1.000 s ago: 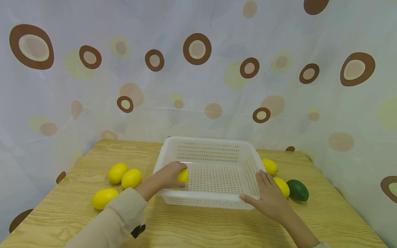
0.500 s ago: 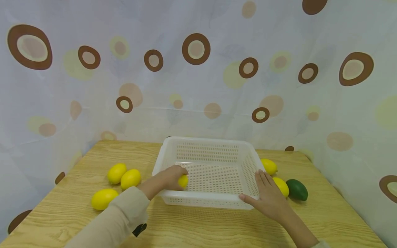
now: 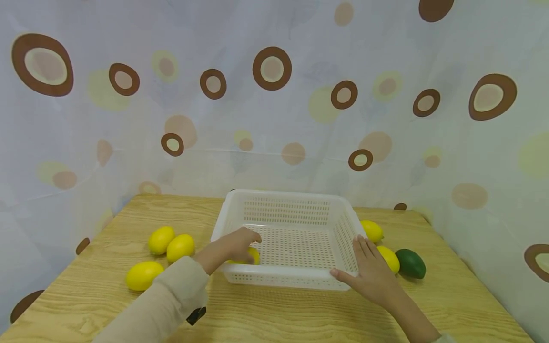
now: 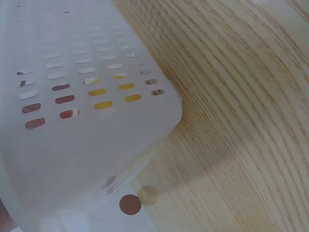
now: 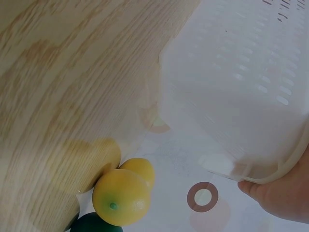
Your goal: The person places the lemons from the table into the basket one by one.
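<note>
Dotted curtain point(image 3: 274, 119) hangs behind a wood-grain table point(image 3: 291, 317); white basket point(image 3: 285, 270) sits on it. From where I'm standing, person's L hand point(image 3: 236, 244) is down in the basket, near L corner, thumb & index apart, w/ a lemon point(image 3: 256, 256) right under, inside; can't tell if the fingers touch it. R hand point(image 3: 374, 277) has fingers straight on the R rim, thumb out on the near rim. Outside, R side: 2 lemons point(image 3: 388, 258) + 1 green fruit point(image 3: 411, 263), near that hand. L side: 3 lemons point(image 3: 161, 240), 2 close tog., 1 nearer the L sleeve point(image 3: 184, 282).
</note>
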`<state>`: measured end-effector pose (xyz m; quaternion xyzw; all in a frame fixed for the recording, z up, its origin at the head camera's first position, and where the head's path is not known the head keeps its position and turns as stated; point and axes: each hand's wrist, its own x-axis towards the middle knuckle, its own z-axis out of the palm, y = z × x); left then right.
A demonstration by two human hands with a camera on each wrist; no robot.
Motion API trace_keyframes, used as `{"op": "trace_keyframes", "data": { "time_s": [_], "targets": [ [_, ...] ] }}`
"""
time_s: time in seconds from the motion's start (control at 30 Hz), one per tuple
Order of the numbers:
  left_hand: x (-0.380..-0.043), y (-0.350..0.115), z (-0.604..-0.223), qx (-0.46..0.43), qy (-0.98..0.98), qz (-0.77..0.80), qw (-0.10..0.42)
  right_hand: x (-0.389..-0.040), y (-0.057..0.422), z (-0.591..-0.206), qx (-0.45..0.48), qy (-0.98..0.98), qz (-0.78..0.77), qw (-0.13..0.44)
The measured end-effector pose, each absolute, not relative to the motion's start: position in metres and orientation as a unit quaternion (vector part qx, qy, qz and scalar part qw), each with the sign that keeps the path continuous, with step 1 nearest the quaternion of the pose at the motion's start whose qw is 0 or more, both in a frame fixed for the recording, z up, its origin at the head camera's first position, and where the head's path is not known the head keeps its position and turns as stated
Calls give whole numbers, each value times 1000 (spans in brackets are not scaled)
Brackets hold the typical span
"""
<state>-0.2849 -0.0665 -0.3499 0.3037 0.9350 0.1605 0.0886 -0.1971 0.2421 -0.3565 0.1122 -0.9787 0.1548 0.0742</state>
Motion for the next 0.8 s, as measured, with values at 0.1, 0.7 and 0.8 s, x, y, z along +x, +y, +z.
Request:
{"op": "trace_keyframes", "data": {
  "time_s": [0.1,0.7,0.8],
  "targets": [
    [-282,-69,-348,305,933,173,76,-197,242,-357,111,-979,154,73],
    [-264,-99,-342,340,910,199,-131,-197,243,-357,112,-979,156,74],
    [-262,-104,-342,334,909,206,-141,-197,242,-357,113,-978,156,75]
  ]
}}
